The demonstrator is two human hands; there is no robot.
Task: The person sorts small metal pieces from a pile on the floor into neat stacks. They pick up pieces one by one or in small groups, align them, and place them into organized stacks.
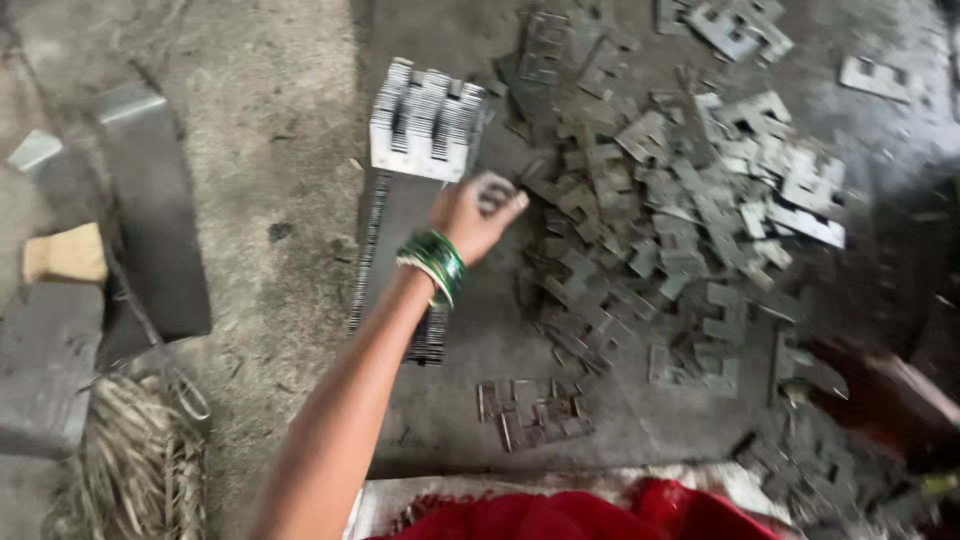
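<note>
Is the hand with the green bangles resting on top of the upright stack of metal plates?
No, the left hand is beside the stack of metal plates, lower right of it, over the dark sheet.

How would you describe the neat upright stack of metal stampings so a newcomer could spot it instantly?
Start from the dark metal sheet on the floor, littered with loose E-shaped stampings. At its upper left edge, just above the left hand with green bangles, stands the stacked block. Unlike the scattered flat pieces, its plates are packed tightly on edge, showing bright, comb-like rows.
</note>
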